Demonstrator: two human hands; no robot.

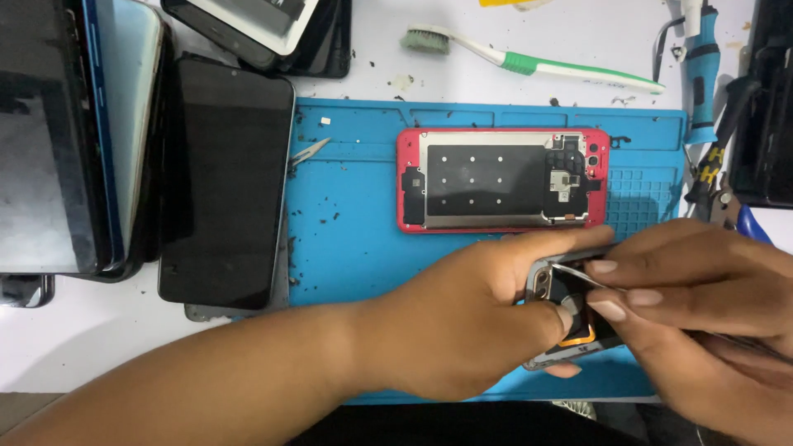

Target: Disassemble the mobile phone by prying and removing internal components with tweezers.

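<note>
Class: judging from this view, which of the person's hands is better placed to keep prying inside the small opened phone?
Probably the right hand: it pinches the tweezers, whose tips already sit inside the small opened phone. The left hand grips and steadies that phone.

Both hands grip opened phone w/ tweezers — blue mat.

White worktable under even, bright light, scattered with dark specks; blue repair mat laid across its middle.
</note>
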